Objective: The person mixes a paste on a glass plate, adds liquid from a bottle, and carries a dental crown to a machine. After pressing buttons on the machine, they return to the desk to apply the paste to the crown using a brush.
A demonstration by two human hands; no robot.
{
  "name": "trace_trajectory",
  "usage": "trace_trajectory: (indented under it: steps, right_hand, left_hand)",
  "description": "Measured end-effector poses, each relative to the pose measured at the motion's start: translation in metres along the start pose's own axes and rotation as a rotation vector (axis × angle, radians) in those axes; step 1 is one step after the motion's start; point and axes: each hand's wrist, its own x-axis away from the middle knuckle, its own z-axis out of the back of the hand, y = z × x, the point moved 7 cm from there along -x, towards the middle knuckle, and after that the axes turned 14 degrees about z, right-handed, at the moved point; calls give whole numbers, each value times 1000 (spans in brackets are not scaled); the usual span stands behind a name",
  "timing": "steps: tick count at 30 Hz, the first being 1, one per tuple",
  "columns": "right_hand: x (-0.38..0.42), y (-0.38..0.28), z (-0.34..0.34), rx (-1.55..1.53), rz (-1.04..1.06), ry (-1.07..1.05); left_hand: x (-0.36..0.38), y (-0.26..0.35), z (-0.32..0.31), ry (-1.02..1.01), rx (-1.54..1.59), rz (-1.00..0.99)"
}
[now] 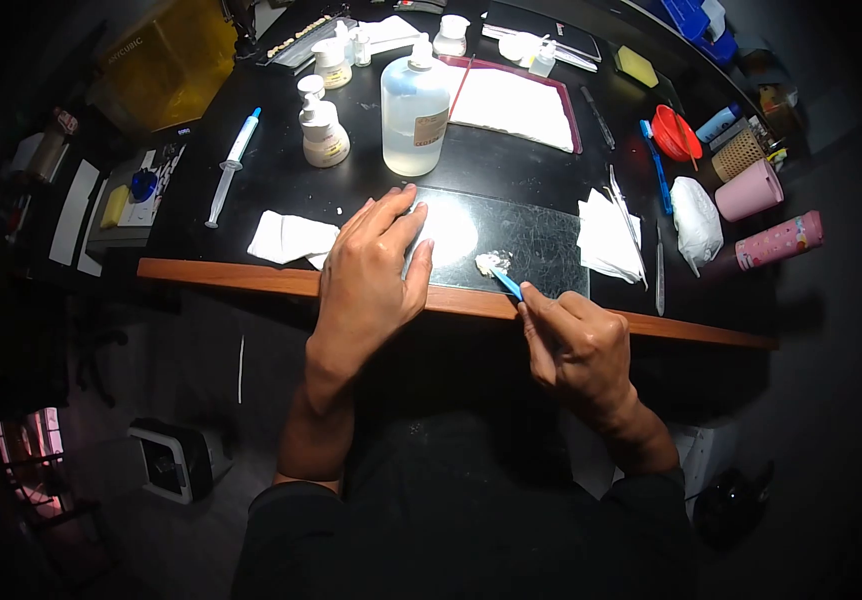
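Note:
My right hand [583, 345] pinches a slim blue plastic spatula [507, 284]. The tool's tip is in a small smear of white paste [491, 263] on a clear glass plate [551, 240] at the table's front edge. On the left end of that plate rests my left hand [373, 255], fingers stretched out and holding nothing. Beside it lies a folded white tissue [291, 237]. Just beyond the left fingertips stands a large clear bottle [414, 120] of cloudy liquid.
Several small white bottles [325, 135] and a syringe [235, 165] lie or stand at the left. Tissues [606, 232] with a thin metal tool, another metal tool [660, 270], a red bowl [673, 135] and a pink cup [749, 192] are at the right. A wooden edge [221, 275] borders the table.

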Motion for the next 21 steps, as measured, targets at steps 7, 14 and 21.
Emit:
trace_trajectory:
  steps: [7, 14, 21]
  right_hand:
    - [-2, -7, -4, -9, 31, 46]
    - [-3, 2, 5, -34, -14, 0]
    - [0, 9, 4, -57, 11, 37]
  left_hand:
    - [-1, 2, 1, 4, -17, -10]
    - [-1, 1, 0, -4, 1, 6]
    - [-1, 1, 0, 2, -5, -4]
